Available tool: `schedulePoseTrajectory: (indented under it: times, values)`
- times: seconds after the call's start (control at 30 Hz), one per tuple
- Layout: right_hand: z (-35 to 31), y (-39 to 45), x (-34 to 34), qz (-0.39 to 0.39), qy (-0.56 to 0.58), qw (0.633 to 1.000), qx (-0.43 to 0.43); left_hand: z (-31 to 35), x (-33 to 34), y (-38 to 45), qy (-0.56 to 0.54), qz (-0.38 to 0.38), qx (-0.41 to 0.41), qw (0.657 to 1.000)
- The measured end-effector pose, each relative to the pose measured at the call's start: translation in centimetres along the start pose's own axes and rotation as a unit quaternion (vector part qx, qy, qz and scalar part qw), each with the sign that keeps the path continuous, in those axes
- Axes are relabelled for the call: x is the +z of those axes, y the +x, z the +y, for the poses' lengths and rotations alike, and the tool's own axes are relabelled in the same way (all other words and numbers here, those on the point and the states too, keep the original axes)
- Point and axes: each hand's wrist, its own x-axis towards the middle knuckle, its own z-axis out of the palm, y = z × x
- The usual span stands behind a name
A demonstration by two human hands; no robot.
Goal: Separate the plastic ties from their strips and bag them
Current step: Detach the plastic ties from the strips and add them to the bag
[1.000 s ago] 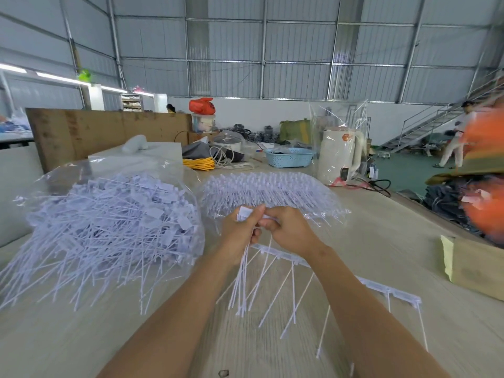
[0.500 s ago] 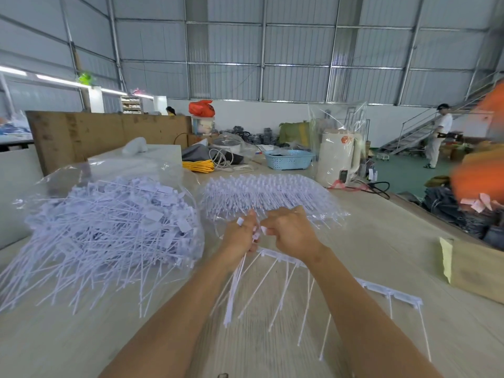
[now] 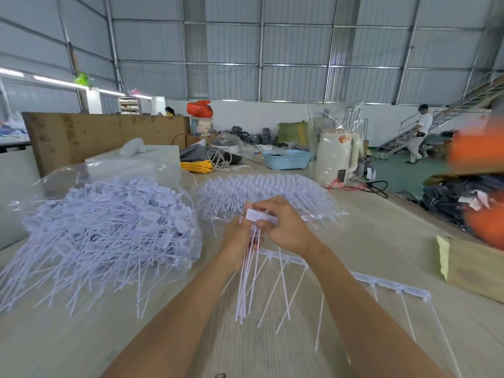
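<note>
Head view: I note left hand [image 3: 236,241] gripping a bundle of thin white plastic ties [image 3: 246,282]; right hand [image 3: 283,227] pinches one tie's flat tag [image 3: 259,215] above the white strip [image 3: 381,283].

— What is held above the wooden table [image 3: 368,241]?
— A bundle of white ties [image 3: 246,282] is gripped by the left hand [image 3: 236,241]; a tag [image 3: 259,216] is pinched by the right hand [image 3: 283,227].
</note>
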Motion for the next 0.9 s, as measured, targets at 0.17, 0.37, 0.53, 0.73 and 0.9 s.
schedulePoseTrajectory:
  times: [0.17, 0.37, 0.53, 0.73, 0.9]
  values:
    - [0.5, -0.2, -0.2, 0.045, 0.010, 0.998, 0.033, 0.1, 0.1, -0.4, -0.020, -0.054, -0.005, 0.998]
    - [0.6, -0.4, 0.2, 0.006, 0.004, 1.000, 0.030, -0.1, 0.0, -0.5, 0.043, 0.036, 0.034, 0.998]
    - [1.1, -0.6, -0.1, -0.008, 0.014, 0.998, 0.061, 0.0, 0.3, -0.9, 0.104, 0.058, 0.079, 0.990]
    - [1.2, -0.3, 0.5, 0.023, -0.030, 0.997, 0.069, 0.0, 0.7, -0.7, 0.124, 0.086, 0.088, 0.985]
    - [1.3, -0.4, 0.6, -0.002, -0.061, 0.997, 0.042, -0.5, 0.1, -0.3, 0.153, 0.072, 0.103, 0.980]
